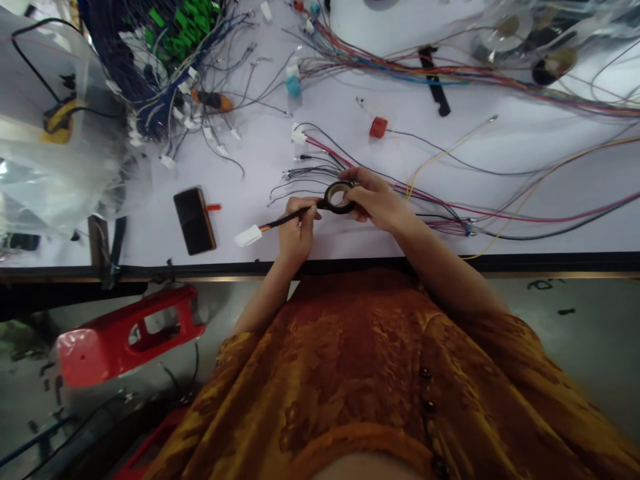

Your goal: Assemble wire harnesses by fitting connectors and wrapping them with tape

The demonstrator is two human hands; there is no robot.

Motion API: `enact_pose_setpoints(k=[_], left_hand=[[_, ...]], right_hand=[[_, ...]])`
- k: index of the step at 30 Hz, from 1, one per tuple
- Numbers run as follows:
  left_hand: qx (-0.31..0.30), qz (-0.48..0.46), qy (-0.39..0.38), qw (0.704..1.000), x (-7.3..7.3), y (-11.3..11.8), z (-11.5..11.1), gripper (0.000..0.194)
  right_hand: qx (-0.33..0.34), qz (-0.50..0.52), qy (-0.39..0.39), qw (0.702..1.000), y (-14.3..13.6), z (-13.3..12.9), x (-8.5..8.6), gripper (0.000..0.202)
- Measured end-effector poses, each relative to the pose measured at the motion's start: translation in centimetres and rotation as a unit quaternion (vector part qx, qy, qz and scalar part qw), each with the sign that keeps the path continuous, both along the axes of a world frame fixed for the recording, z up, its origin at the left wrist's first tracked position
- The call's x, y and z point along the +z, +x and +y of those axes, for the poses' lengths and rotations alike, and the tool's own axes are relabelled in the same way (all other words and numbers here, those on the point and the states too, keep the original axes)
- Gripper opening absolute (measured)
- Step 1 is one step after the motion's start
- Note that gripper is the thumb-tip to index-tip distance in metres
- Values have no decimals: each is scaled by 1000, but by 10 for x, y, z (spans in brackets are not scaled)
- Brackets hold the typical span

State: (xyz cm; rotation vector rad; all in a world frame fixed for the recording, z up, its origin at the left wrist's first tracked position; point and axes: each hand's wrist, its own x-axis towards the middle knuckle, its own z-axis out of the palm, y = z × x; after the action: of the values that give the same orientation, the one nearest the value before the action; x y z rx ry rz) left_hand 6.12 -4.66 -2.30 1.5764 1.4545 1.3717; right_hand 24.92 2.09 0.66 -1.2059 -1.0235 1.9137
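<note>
The left hand [296,233] is closed on a cable wrapped in black tape [293,217], pinching it between thumb and fingers just above the front edge of the tabletop [240,193]. A white connector [249,236] ends the cable on the left, with a short stretch of red, yellow and black wires showing between it and the wrapping. The right hand [376,201] grips a roll of black tape [328,199], its thumb at the ring's opening; the roll sits between the two hands, by the end of the wrapped part.

Just beyond the hands, loose dark wire ends [305,172] fan out to the left, and a white plug [299,133] with red and black wires lies farther back. A red connector [378,127] lies beyond the right hand, near a yellow wire [433,159]. To the left of the left hand, a phone [193,222] lies flat beside a small orange piece [213,207]. At the back are a heap of green connectors [183,30] on dark blue wires, an orange-and-black tool [213,101] and a long multicoloured wire bundle [380,65] touching a black strip [435,81]
</note>
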Motion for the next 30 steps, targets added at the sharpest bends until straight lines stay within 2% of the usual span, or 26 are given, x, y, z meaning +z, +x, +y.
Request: enact_pose_setpoints(k=[2, 4, 7, 9, 10, 13, 15, 18, 21, 23, 25, 27, 29, 30], left_hand=[[22, -18, -8, 1000, 5, 3, 2, 24], [48, -63, -48, 996, 13, 7, 4, 27], [69, -136, -102, 983, 24, 12, 5, 33], [58, -157, -103, 980, 29, 13, 5, 32], [42, -154, -94, 983, 30, 13, 4, 31], [-35, -68, -44, 996, 30, 12, -1, 22], [-74, 23, 2, 997, 28, 11, -4, 14], [-79, 108, 49, 990, 21, 8, -6, 10], [-44, 87, 45, 994, 14, 6, -4, 12], [-5, 38, 26, 999, 12, 7, -1, 17], [29, -22, -13, 999, 14, 10, 3, 23], [49, -89, -60, 993, 18, 15, 7, 28], [63, -145, -91, 983, 22, 19, 9, 32], [64, -167, -100, 979, 24, 20, 9, 32]], right_hand=[[5, -11, 32, 999, 4, -12, 1, 28], [18, -69, 136, 988, 5, -32, -2, 31], [104, -158, 322, 928, 5, -63, -10, 30], [123, -173, 371, 904, 4, -67, -12, 20], [97, -179, 373, 905, 3, -62, -12, 17], [6, -214, 308, 927, -5, -27, -7, 20], [32, -221, 236, 946, -14, 2, -3, 26], [58, -134, 79, 986, -18, 35, 6, 15], [18, -1, -48, 999, -2, 38, 15, 6], [8, 40, -69, 997, 11, 22, 16, 8], [0, 25, -21, 999, 17, -7, 12, 20], [13, -56, 126, 990, 15, -41, 1, 37], [75, -159, 276, 945, 10, -67, -9, 46], [107, -194, 333, 917, 8, -73, -13, 44]])
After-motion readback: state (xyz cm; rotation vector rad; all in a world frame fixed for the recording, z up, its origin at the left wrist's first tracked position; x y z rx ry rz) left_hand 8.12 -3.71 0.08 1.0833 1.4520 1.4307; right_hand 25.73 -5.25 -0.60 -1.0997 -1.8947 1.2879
